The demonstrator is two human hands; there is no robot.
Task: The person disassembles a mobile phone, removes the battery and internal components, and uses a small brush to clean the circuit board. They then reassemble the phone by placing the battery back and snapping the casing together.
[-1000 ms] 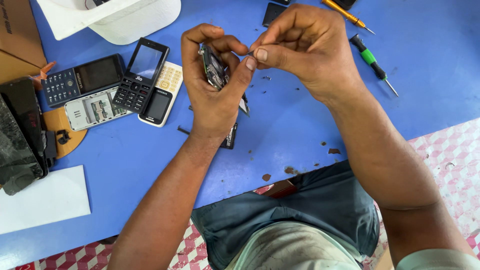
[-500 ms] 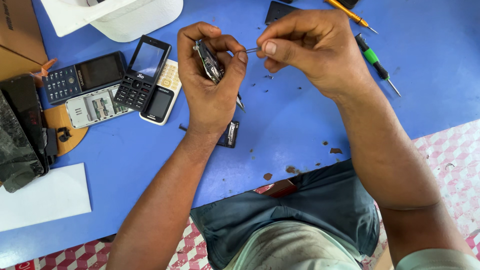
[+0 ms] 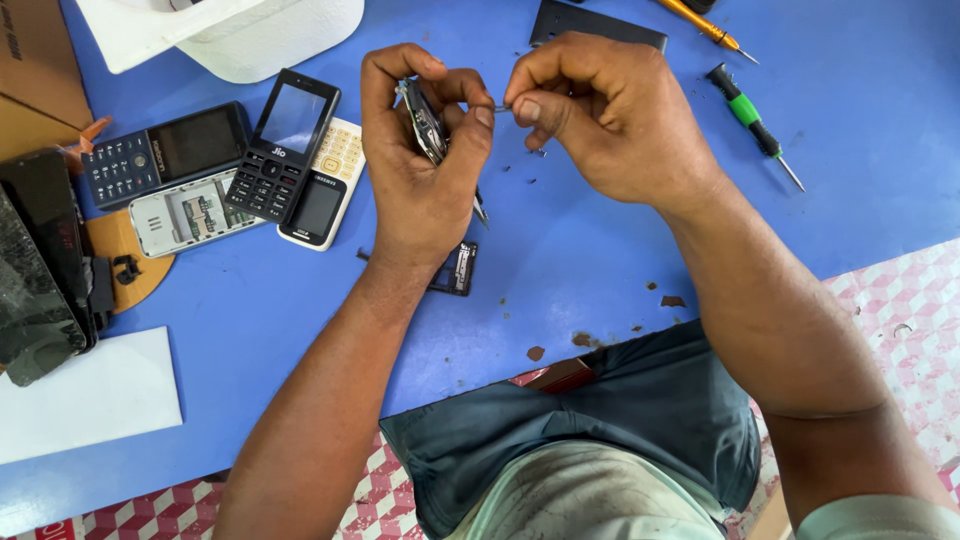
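Item: phone frame (image 3: 425, 120), edge-on in my left hand (image 3: 420, 170), fingers curled round it; long axis runs up-left to down-right, above the black part (image 3: 455, 268) on the blue table (image 3: 600, 260). My right hand (image 3: 610, 120) pinches a tiny piece (image 3: 500, 107), just right of the frame.

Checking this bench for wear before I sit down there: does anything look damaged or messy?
Yes. The blue table has chipped brown patches near its front edge, small loose bits lie scattered by the right hand, and one grey phone lies opened with its insides showing.
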